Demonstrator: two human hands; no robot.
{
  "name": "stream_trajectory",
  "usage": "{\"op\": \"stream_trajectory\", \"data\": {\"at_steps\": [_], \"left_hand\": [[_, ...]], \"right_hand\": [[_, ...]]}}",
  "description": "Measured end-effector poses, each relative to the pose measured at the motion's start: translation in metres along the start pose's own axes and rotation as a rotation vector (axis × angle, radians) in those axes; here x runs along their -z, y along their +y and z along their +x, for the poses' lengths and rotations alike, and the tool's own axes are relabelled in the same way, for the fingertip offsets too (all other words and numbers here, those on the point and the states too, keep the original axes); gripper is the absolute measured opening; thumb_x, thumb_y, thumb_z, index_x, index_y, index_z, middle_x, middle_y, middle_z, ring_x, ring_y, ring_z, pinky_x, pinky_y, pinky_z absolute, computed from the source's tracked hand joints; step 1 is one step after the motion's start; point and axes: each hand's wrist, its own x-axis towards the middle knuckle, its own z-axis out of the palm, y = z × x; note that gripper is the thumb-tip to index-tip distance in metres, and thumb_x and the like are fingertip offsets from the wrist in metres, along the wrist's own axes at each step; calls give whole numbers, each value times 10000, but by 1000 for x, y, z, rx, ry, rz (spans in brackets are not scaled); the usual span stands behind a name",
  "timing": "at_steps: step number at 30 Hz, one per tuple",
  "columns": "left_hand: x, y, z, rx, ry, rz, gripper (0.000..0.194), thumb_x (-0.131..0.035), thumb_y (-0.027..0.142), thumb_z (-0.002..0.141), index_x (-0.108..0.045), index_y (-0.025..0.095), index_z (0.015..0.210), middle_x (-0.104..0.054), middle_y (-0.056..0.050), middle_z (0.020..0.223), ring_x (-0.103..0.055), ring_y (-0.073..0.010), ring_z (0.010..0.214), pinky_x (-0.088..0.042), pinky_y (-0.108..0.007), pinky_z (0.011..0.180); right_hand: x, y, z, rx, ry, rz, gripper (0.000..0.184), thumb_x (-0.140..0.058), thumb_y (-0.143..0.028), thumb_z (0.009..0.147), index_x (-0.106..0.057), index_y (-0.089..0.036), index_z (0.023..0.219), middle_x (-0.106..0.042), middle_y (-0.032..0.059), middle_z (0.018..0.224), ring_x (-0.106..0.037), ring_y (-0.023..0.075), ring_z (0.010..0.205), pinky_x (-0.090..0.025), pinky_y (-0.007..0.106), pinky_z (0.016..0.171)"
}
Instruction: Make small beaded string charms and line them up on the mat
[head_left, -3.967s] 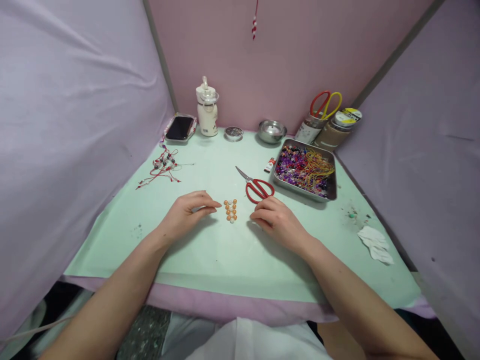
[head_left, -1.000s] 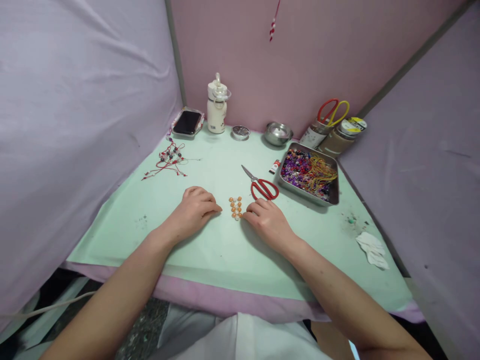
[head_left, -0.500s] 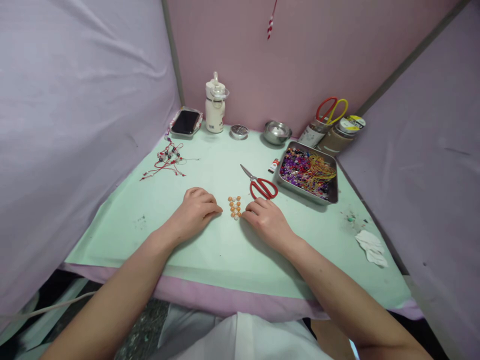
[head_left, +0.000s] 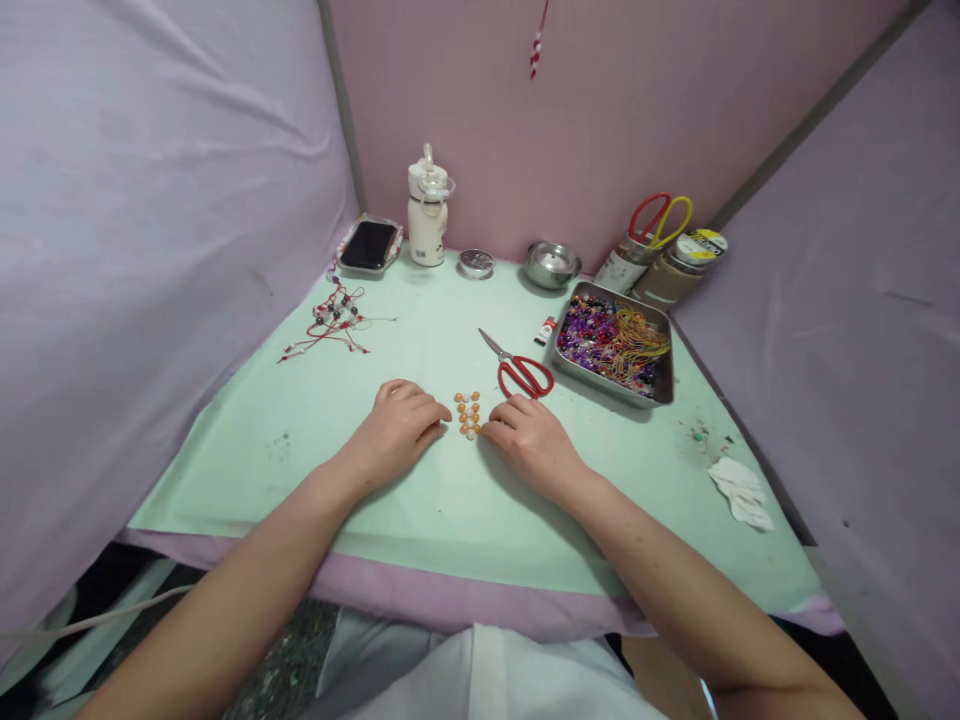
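Several orange and white beads [head_left: 469,414] form a small upright cluster at the middle of the green tabletop. My left hand [head_left: 405,422] rests just left of them, its index finger and thumb a little apart and nothing visible between them. On the other side, my right hand [head_left: 529,440] has its fingers curled and pressed together, the tips touching the cluster's lower right edge. Whatever those tips pinch, if anything, is too small to make out. Scissors with red handles [head_left: 525,376] lie just beyond my right hand, blades pointing away to the left.
A metal tray [head_left: 611,392] of beads and cords stands right of the scissors, with a small tube [head_left: 545,331] beside it. A white bottle [head_left: 428,225], a phone [head_left: 368,246] and a metal bowl [head_left: 553,266] line the back. Beaded red cords [head_left: 337,320] lie left; crumpled tissue [head_left: 742,493] lies right.
My left hand has moved slightly right, closer to the beads, and its index finger and thumb have parted a little. My right hand stays by the cluster. The view has shifted slightly.
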Motion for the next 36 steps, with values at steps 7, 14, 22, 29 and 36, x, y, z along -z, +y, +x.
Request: {"op": "stream_trajectory", "data": {"at_steps": [7,14,22,29,36], "left_hand": [[-3,10,4,76,-42,-23,97,-523,218,871,-620,209,874,-668,-17,833,-545,-193,896,-295,-393,920],[-5,19,9,190,-73,-66,167,-542,184,843,-634,208,981,-683,-27,839,-558,-219,896,-347,-385,865],[-11,22,12,282,-97,-155,123,-539,211,842,-661,194,835,-687,-40,827,-575,-215,827,-412,-336,760],[-12,22,10,256,-57,-200,136,-510,221,849,-622,197,776,-649,-22,788,-575,-185,765,-416,-310,696],[-11,24,12,329,-90,-234,126,-511,224,838,-600,193,755,-640,-16,777,-571,-185,747,-407,-305,679]], "right_hand": [[2,-1,0,1,-22,9,145,-532,-116,897,-666,-159,867,-614,61,825,-454,175,800,-325,302,677],[1,-2,1,1,-14,10,147,-525,-131,906,-664,-159,869,-612,57,805,-447,174,784,-318,305,674],[0,-2,1,1,-10,-3,165,-510,-111,905,-665,-150,864,-608,62,792,-436,176,764,-306,311,660],[1,-3,0,-18,-18,30,185,-498,-95,900,-670,-158,874,-608,67,793,-437,181,765,-317,316,668],[-2,-3,-2,-36,-3,67,172,-508,-111,901,-673,-153,874,-613,66,800,-457,175,775,-340,306,687]]}}
